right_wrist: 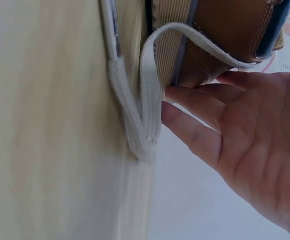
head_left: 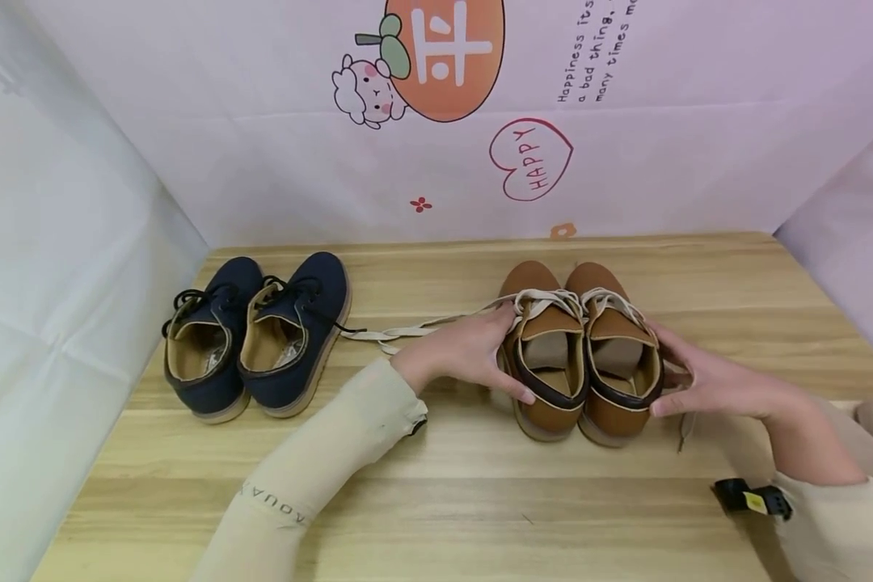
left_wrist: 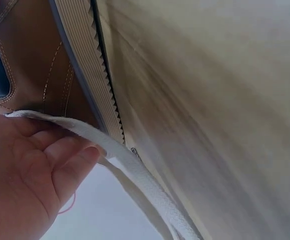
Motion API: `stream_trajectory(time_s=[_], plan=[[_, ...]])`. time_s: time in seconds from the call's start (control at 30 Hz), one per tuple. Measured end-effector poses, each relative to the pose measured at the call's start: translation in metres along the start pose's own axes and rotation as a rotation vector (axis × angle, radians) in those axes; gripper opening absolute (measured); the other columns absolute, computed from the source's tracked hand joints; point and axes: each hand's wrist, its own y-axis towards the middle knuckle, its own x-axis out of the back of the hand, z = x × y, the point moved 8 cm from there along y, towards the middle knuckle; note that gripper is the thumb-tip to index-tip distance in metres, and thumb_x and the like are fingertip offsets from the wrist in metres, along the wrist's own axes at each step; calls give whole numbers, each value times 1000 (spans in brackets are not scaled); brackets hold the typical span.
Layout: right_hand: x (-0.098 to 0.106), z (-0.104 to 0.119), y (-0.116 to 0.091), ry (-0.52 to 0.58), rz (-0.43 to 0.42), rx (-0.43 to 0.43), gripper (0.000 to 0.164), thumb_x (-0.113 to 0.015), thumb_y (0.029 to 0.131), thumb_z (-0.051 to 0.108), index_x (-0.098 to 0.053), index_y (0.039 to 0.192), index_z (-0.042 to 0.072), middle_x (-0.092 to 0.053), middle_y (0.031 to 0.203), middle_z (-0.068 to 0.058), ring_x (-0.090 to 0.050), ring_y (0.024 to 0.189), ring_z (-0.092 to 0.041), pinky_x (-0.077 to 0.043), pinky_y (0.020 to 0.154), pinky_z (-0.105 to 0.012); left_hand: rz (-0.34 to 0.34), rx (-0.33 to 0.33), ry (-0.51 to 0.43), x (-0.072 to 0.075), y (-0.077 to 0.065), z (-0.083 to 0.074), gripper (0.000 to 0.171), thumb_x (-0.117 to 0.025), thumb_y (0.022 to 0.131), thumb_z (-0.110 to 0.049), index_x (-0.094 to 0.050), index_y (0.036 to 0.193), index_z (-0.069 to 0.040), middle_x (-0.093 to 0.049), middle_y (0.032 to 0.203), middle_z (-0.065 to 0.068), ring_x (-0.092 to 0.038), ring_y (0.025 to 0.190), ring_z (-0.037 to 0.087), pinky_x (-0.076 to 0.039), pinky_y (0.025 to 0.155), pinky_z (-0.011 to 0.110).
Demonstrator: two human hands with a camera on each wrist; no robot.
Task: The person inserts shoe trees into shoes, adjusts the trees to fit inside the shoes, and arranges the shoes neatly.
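A pair of brown lace-up shoes stands side by side on the wooden table, toes pointing away from me. My left hand [head_left: 473, 347] holds the left brown shoe [head_left: 548, 420] from its outer side, thumb at the heel collar, fingertips partly hidden. From the other side, my right hand [head_left: 713, 380] holds the right brown shoe [head_left: 614, 424] with its thumb at the heel. In the right wrist view, fingertips touch the shoe's side close to the sole. Pale laces [left_wrist: 130, 160] trail past the left hand; another lace [right_wrist: 148, 95] loops beside the right fingers.
Two navy shoes with black laces, one outer [head_left: 207, 396] and one inner [head_left: 280, 388], stand at the left of the wooden table [head_left: 480, 517]. The pale lace reaches toward them. A printed white cloth [head_left: 298, 178] rises behind the table's back edge.
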Motion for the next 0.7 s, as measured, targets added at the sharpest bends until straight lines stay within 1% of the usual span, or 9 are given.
stream_trajectory(time_s=[0.07, 0.13, 0.2, 0.37, 0.53, 0.57, 0.6, 0.63, 0.7], plan=[[2, -1, 0, 22, -1, 10, 116, -78, 78, -2, 5, 160, 6, -17, 155, -41, -37, 124, 19, -36, 96, -5, 10, -2, -10, -2, 4, 0, 119, -78, 69, -69, -23, 153, -5, -38, 155, 9, -41, 142, 19, -37, 115, 30], [4, -1, 1, 35, 1, 20, 115, -77, 78, -3, 4, 159, 3, -19, 153, -43, -38, 123, 20, -37, 96, -6, 22, -3, -21, -2, 8, 0, 121, -77, 69, -69, -20, 155, -6, -32, 159, 9, -35, 146, 18, -35, 118, 31], [7, -1, 3, 50, 8, 22, 116, -77, 78, -4, 5, 159, 4, -19, 153, -44, -38, 123, 19, -38, 96, -7, 30, 0, -39, 0, 12, 0, 122, -78, 70, -67, -17, 157, -8, -28, 162, 8, -31, 149, 18, -32, 119, 31], [14, -2, 11, 103, 28, 2, 114, -75, 79, -4, 6, 159, 5, -21, 152, -43, -43, 121, 16, -42, 96, -11, 40, 14, -88, 4, 19, 3, 123, -79, 70, -65, -12, 159, -13, -23, 165, 3, -27, 151, 16, -30, 120, 31], [21, -9, 14, 117, 40, -30, 112, -73, 81, -3, 6, 159, 5, -19, 153, -42, -42, 122, 16, -42, 96, -11, 53, 34, -98, 4, 28, 6, 126, -78, 70, -67, -9, 160, -13, -18, 167, 3, -22, 153, 16, -27, 122, 31], [23, -10, 14, 112, 42, -33, 111, -73, 81, -3, 6, 159, 5, -19, 154, -42, -44, 126, 11, -41, 96, -11, 49, 30, -95, 5, 29, 5, 125, -78, 71, -66, -10, 160, -12, -19, 166, 4, -22, 153, 16, -27, 122, 31], [24, -13, 15, 106, 40, -44, 111, -73, 81, -2, 6, 159, 5, -18, 155, -41, -43, 128, 8, -41, 96, -11, 47, 28, -94, 5, 31, 5, 124, -78, 71, -66, -11, 160, -11, -20, 166, 4, -22, 152, 16, -27, 122, 30], [26, -15, 16, 101, 40, -53, 111, -73, 82, -2, 6, 159, 5, -17, 155, -40, -44, 133, 0, -40, 96, -10, 42, 25, -93, 6, 33, 6, 123, -79, 71, -65, -12, 159, -10, -21, 166, 5, -23, 152, 16, -27, 122, 30], [29, -19, 18, 96, 42, -64, 110, -72, 82, -2, 7, 159, 5, -16, 156, -40, -40, 141, -21, -40, 96, -10, 40, 28, -104, 7, 35, 6, 124, -79, 72, -64, -12, 159, -9, -20, 166, 5, -22, 153, 16, -25, 122, 29]])
